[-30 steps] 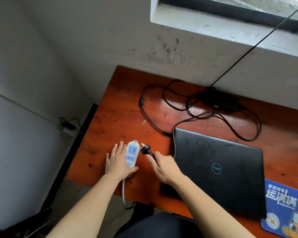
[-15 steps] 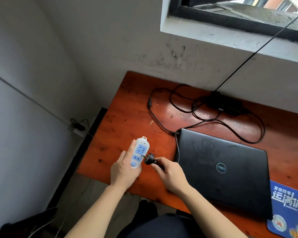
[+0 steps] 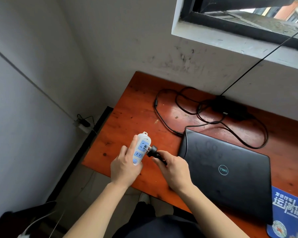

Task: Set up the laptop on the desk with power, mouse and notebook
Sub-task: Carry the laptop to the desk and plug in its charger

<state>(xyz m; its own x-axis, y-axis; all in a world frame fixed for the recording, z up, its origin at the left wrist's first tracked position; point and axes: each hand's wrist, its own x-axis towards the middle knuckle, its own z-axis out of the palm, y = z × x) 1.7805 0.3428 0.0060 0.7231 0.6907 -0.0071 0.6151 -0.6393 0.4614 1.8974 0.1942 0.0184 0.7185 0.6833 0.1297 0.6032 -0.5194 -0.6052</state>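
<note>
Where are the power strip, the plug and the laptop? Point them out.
power strip [image 3: 139, 150], head view, on its blue socket face.
plug [image 3: 153, 149], head view, on its round black body.
laptop [image 3: 230, 169], head view, on its closed lid.

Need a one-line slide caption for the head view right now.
Left hand holds power strip; right hand presses plug into it beside closed laptop.

I can't see the plug [image 3: 153, 149] cable inside my right hand [image 3: 175, 170]. The mouse pad [image 3: 289, 215] and the worktop [image 3: 134, 107] run off the right edge; whether the prongs are seated I can't tell.
</note>
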